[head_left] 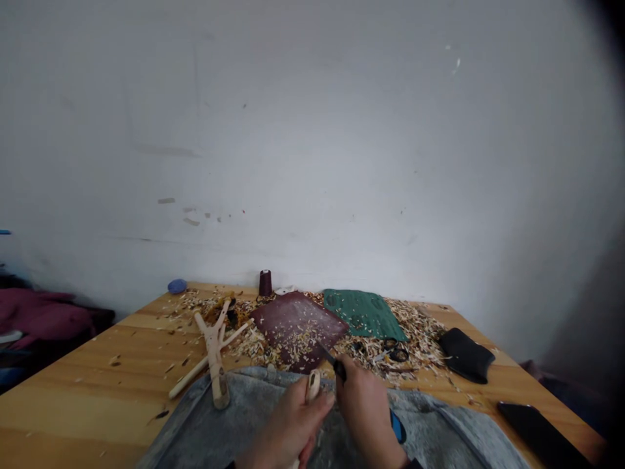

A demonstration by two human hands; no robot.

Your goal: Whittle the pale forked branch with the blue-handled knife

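My left hand (290, 420) is wrapped round a pale peeled wooden stick (313, 384), whose cut end sticks up above the fingers. In my right hand (365, 405) is a knife (327, 354) with a dark handle, its blade pointing up and to the left, just beyond the stick's tip. Both hands are close together over a grey cloth (195, 433) at the near edge of the table. Beside my right wrist lies a blue and black object (398, 426), partly hidden. To the left, a forked peeled branch (213, 355) rests with a thinner stick (188, 379) crossing it.
Wood shavings (420, 326) cover much of the wooden table (73, 404). Among them lie a maroon sheet (297, 319), a green sheet (364, 312) and black-handled scissors (390, 352). A dark thread spool (265, 283) stands behind. A black pad (466, 355) and a phone (540, 433) lie right.
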